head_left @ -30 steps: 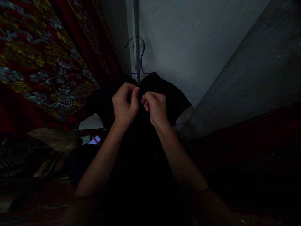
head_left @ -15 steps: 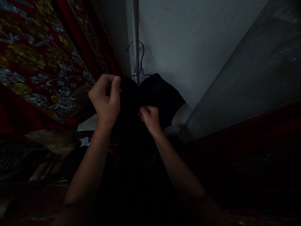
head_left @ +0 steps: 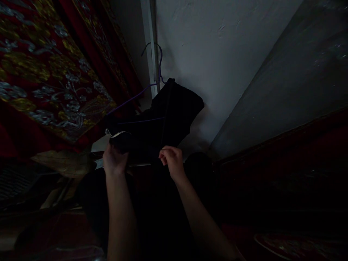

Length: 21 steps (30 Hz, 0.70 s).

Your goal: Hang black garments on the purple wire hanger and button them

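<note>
Dim room, homelike — embroidered red cloth [head_left: 40, 65], marked pale wall [head_left: 217, 54], black garment [head_left: 181, 108] on purple hanger [head_left: 160, 69].

The garment [head_left: 179, 108] hangs on the hanger [head_left: 160, 65], right of the cloth [head_left: 35, 72].

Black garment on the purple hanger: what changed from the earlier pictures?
The garment has come off the hanger's picture-left arm; a pale strip now shows. The left hand moved down and left, the right hand down; grips unclear. The hook stays at the post.
</note>
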Motion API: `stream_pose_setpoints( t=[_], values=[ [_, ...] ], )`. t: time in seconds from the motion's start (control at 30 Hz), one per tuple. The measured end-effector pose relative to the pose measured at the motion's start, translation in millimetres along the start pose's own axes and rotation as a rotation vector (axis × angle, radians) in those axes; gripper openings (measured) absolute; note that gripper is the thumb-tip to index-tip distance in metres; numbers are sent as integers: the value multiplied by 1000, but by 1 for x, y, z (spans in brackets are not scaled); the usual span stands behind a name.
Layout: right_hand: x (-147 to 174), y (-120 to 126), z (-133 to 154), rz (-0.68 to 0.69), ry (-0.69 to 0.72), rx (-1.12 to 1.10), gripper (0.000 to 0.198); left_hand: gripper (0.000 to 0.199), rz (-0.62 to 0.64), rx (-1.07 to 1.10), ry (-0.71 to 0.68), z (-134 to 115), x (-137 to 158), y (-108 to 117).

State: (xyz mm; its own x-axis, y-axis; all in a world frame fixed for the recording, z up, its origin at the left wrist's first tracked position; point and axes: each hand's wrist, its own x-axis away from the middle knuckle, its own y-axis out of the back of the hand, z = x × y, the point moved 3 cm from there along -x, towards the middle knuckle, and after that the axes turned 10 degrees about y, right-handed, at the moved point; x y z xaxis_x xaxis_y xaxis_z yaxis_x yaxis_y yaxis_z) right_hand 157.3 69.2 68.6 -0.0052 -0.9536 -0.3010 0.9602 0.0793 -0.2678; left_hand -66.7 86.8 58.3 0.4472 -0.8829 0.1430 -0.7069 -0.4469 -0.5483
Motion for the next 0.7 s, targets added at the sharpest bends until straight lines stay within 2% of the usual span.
stream_pose_setpoints(
  t=[0.1, 0.17, 0.3, 0.43, 0.5, 0.6, 0.7],
  values=[
    [2, 16, -8, -99, -19, -48, 25, 27, -11, -40, 11, 30, 23, 0],
    [1, 26, -13, -112, -25, -31, 26, 28, -37, -74, -10, 39, 33, -1],
    [-1, 40, -28, -26, -64, 142, 27, 29, -37, -78, -68, 38, 51, -13],
    [2, 50, -44, 60, -106, 342, 22, 32, 62, -46, -91, 39, 66, -35],
    [5, 47, -41, 149, -19, 387, 14, 32, 93, -61, -78, 45, 72, -45],
    [14, 32, -29, 359, 133, 381, 36, 30, 95, -162, -76, 57, 80, -54],
    [21, 15, -19, 431, 151, 304, 46, 28, 73, -247, -124, 62, 85, -58]
  ],
)
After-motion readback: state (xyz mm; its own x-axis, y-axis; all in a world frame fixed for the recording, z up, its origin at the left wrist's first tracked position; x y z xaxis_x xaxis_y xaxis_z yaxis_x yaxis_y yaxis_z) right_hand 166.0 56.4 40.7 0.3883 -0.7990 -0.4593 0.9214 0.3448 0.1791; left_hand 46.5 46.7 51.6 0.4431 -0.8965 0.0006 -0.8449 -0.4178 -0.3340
